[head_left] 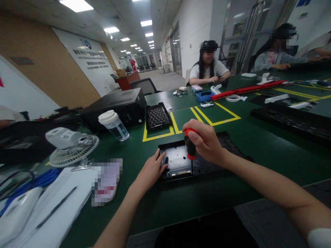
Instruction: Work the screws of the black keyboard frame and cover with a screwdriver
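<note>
Red screwdriver (191,148) stands upright inside the right hand (206,140).

No wording can be read. In the upper left of the frame, a white wall panel (69,43) carries a round logo (86,43) with lines of dark characters (90,55) beneath, too blurred to make out. The small pale label (227,121) on the yellow tape (216,123), right of centre, is illegible, as is the blue sign (303,2) at the upper right edge.

Green table (279,151), wood-toned wall (23,51), ceiling lights (76,5), grey floor (155,80)
</note>
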Demonstrator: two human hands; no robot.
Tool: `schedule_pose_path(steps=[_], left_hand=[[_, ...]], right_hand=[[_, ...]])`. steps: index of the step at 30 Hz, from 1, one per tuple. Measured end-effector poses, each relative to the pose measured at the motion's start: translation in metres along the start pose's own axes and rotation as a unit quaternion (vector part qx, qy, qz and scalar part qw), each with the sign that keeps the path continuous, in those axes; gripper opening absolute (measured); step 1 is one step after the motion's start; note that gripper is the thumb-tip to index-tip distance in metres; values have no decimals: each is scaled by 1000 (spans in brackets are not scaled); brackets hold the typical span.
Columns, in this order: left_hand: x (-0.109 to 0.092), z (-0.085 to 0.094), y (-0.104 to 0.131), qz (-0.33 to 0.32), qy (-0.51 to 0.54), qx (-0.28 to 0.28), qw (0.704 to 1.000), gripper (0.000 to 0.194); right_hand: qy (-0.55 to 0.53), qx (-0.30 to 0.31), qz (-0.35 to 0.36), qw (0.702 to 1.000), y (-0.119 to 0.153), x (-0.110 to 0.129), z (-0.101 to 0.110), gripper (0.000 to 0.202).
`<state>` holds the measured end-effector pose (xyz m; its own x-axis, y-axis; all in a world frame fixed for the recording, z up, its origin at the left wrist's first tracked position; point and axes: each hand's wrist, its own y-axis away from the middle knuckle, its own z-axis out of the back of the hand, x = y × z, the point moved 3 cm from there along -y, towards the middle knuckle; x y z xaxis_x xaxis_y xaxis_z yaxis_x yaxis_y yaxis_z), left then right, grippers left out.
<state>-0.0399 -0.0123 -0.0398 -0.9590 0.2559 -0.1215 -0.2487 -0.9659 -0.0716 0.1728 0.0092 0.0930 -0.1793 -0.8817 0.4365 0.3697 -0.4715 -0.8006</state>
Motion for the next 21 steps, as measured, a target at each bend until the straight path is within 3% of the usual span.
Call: schedule_pose_path(steps=[7,12,15,21], left_hand=[[0,-1,0,2,-4,0,1000,50],[-1,0,1,4,-4,0,1000,50],[0,0,0,4,-1,2,1000,50],[1,-1,0,3,0,5,1000,50]], right_hand=[[-68,4,-19,997,2,-1,-2,28],[-165,50,-54,984,-1,-7,-2,30],[-272,89,-96,953,-2,-15,-4,31],[-467,141,-136,862,-6,-29,-10,26]])
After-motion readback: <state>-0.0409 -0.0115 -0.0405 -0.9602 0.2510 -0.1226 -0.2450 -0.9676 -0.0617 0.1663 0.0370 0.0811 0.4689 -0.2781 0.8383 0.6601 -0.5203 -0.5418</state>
